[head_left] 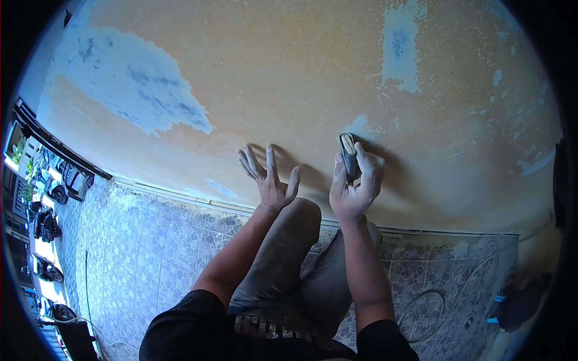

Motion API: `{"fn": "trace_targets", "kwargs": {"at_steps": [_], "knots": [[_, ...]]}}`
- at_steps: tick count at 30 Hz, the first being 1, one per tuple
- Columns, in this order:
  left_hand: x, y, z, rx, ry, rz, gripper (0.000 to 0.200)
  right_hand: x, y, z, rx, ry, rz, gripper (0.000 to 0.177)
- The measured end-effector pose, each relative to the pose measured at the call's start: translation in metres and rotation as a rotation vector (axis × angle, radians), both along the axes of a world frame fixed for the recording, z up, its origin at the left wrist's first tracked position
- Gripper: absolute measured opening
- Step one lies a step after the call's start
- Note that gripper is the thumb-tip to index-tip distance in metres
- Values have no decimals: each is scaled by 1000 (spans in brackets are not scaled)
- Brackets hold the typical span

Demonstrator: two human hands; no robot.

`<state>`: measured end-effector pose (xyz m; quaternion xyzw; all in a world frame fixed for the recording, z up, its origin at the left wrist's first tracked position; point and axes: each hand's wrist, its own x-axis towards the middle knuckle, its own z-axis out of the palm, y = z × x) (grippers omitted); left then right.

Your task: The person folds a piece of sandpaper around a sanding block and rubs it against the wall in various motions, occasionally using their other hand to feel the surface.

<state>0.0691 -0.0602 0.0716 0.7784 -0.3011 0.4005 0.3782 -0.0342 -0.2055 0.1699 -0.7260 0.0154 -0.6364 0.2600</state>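
My right hand (356, 183) grips a dark scraper (348, 154) and presses its blade end against the orange painted wall (289, 78). A pale patch of stripped paint lies just above the blade. My left hand (268, 175) rests flat on the wall to the left of the tool, fingers spread, holding nothing. Both hands are dusted with pale powder. My bent knees in dusty grey trousers (289, 253) sit right below the hands.
Large pale blue-grey bare patches (132, 84) mark the wall at upper left and upper right. A patterned tile floor (138, 265) meets the wall's base. Parked motorbikes (45, 225) stand beyond the opening at far left. A dark bag (521, 301) lies at lower right.
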Motion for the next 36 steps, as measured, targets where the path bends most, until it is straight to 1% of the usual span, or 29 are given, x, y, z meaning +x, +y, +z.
{"fn": "trace_targets", "kwargs": {"at_steps": [2, 8, 9, 11, 12, 15, 17, 19, 21, 23, 25, 28, 31, 33, 35, 36], "knots": [[-3, -3, -1, -15, 20, -6, 88, -7, -12, 15, -92, 32, -5, 46], [-26, 4, -8, -70, 131, -4, 92, -33, -29, 45, -167, 131, -37, 49], [-33, 9, -10, -79, 129, -10, 92, -39, -30, 46, -177, 129, -43, 49], [-46, 18, -10, -80, 188, -29, 93, -53, -33, 46, -117, 227, -32, 49], [-51, 22, -10, -77, 196, -41, 93, -59, -32, 46, -127, 218, -52, 49], [-49, 28, 0, -75, 161, -85, 92, -66, -35, 48, -132, 158, -122, 50], [-38, 26, 15, -74, 112, -106, 92, -66, -35, 38, 77, 72, -27, 50], [-31, 26, 30, -100, 77, -158, 92, -63, -34, 31, 101, 21, -58, 50], [-24, 22, 48, -76, 25, -204, 92, -60, -30, 25, 169, -8, -88, 47], [-15, 21, 65, -71, -29, -235, 92, -51, -26, 15, 188, -21, -113, 46], [-2, 16, 81, 35, -159, -224, 91, -36, -24, 17, 182, -43, -120, 45], [16, 13, 90, 40, -177, -195, 89, -25, -9, 15, 222, -25, -56, 43], [22, 9, 88, 63, -190, -137, 86, -16, -6, 11, 197, -58, -26, 42], [25, 0, 84, 80, -209, -104, 84, -17, -7, 12, 191, -49, -59, 42], [31, -10, 77, 28, -286, -6, 84, -20, -7, 18, -16, -40, -185, 46], [36, -15, 72, 34, -278, -5, 84, -19, -7, 23, -11, -31, -183, 46]]}}
